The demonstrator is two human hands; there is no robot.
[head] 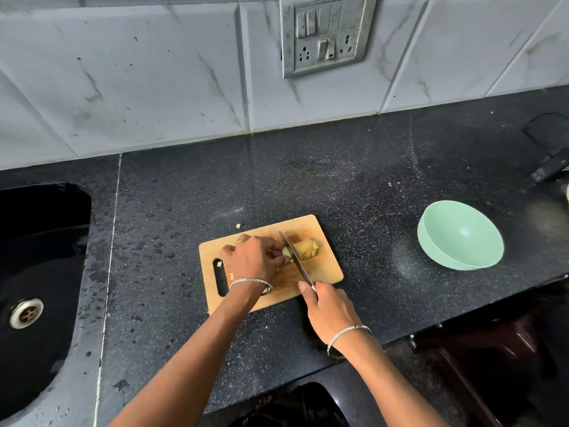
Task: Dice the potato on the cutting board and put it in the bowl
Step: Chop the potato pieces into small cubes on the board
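Potato (pixel 306 248) lies on the far-right part of the wooden cutting board (pixel 328 272), skin on, pale cut face turned toward the left. Knife (pixel 296 259) stands edge-down across it, blade running from near the person to away, just at that cut end. Right hand (pixel 329 306) wraps the handle, one finger laid forward toward the base of the blade, likely to steady the stroke. Left hand (pixel 255 257) is curled over the left side of the blade, fingertips bunched on a small pale piece at the cut end; judged a hold that pins the potato and keeps fingertips tucked back from the edge. A silver bangle on each wrist. Most of the potato is still whole on the right of the blade, so dicing looks early. One tiny offcut (pixel 219 264) sits by the board's handle slot, another stray bit (pixel 238 225) on the desk just beyond the board's far-left corner. Mint-green bowl (pixel 462 234) waits to the right, well apart from the board, nothing visible inside; placed on the knife-hand side, presumably for an easy transfer. Desk (pixel 338 186) is dark speckled stone, with wet-looking blotches toward the left. Black sink (pixel 43 248) with a metal drain (pixel 26 313) at far left. Behind, a white marbled tile wall (pixel 123 87), spotted, carrying a grey switch-and-socket panel (pixel 326 35). A dark object (pixel 551 152) at the right edge, not identifiable.
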